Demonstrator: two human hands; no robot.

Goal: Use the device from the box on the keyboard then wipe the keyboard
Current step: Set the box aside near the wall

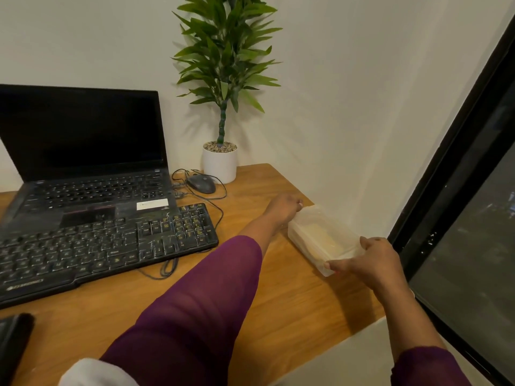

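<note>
While the black corded keyboard [106,246] lies left of my arms, my left hand [284,207] grips the far end of the translucent rectangular plastic box [320,238], my right hand [373,260] pinches its near rim; probably light, slick, bendy.

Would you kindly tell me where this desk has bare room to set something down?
Free: the desk between keyboard and box, and the strip in front of the keyboard. Crowded: behind it, with laptop, mouse, cables and plant pot.
</note>
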